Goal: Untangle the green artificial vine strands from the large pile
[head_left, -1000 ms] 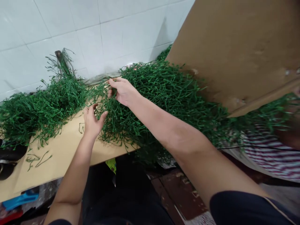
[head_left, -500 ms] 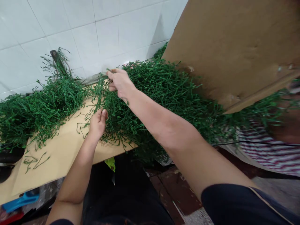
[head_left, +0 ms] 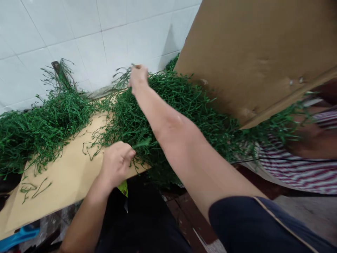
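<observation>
- White tiled wall [head_left: 79, 24] stands behind a cardboard sheet [head_left: 60, 179] bearing a left heap [head_left: 52, 119] and a bigger right heap [head_left: 189, 102] of green stems.
- Progress looks partial: the heaps are partly separated, but both are tangled, with loose stems [head_left: 27, 188] lying by the near left edge.
- Right hand [head_left: 139, 75] is closed on a tuft [head_left: 120, 78], above the right heap's far side.
- Left hand [head_left: 117, 163], well apart from it, curls before that heap, seemingly pinching a blurred sprig [head_left: 142, 143].
</observation>
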Demonstrator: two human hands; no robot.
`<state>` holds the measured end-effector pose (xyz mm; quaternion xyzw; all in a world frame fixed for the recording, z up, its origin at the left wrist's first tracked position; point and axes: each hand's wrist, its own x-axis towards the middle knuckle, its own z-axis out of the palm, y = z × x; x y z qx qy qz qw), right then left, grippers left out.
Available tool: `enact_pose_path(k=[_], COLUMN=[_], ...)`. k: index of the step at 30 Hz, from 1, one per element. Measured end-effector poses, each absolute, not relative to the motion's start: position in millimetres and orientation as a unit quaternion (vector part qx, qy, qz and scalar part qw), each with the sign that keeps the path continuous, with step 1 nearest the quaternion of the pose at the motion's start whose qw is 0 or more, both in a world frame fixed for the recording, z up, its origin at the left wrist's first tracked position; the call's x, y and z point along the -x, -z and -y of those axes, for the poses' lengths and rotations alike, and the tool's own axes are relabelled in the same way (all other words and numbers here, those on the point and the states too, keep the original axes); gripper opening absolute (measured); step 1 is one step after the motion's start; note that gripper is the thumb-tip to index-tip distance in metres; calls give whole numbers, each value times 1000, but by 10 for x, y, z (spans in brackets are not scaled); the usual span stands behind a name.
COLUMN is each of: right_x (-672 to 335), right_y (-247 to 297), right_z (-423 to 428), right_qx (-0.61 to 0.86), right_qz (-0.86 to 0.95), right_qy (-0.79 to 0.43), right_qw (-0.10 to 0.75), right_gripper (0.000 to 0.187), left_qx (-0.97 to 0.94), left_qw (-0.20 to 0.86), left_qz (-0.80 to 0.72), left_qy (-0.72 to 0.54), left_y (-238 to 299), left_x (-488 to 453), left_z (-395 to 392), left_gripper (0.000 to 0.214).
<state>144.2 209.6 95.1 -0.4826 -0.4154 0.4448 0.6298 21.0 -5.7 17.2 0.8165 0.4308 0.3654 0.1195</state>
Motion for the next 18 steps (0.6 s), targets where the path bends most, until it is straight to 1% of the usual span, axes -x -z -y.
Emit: enact_pose_path(k=[2, 3, 5, 6, 8, 9, 13, 15, 18], right_x=[-1590, -1643, -1680, -1664, -1584, -1531, -1328, -1254, -1192], right_y=[-1008, -1045, -1122, -1155, -1196, -1201, -1144, -1108, -1091], right_z=[-2143, -2121, -1991, -1898, -1704, -1617, -1380, -1312, -1282], right_qx=[486, 471, 412, 382, 341, 330, 318, 316, 302], right_qz=[364, 352, 385, 408, 438, 443, 432, 427, 420], right_qy=[-427, -429, -472, -495, -533, -548, -602, -621, -642], right_qw=[669, 685, 677, 666, 638, 627, 591, 576, 565], right_gripper=[12, 12, 14, 15, 17, 18, 20, 20, 20], left_qx=[-828, -817, -782, -768, -747, -739, -687, -651, -634], left_qw=[119, 118, 105, 98, 100, 113, 214, 264, 345], left_qz=[-442, -476, -543, -560, -565, -556, -500, -485, -461], left_qy=[-323, -304, -289, -295, -335, -363, -482, -521, -516], left_y=[-114, -73, 2, 22, 8, -25, -211, -262, -251], left_x=[-190, -165, -93, -56, -5, 3, -89, -168, -254], left_z=[30, -29, -214, -319, -505, -574, -719, -757, -789], left_gripper=[42, 39, 25, 25, 50, 58, 68, 65, 43])
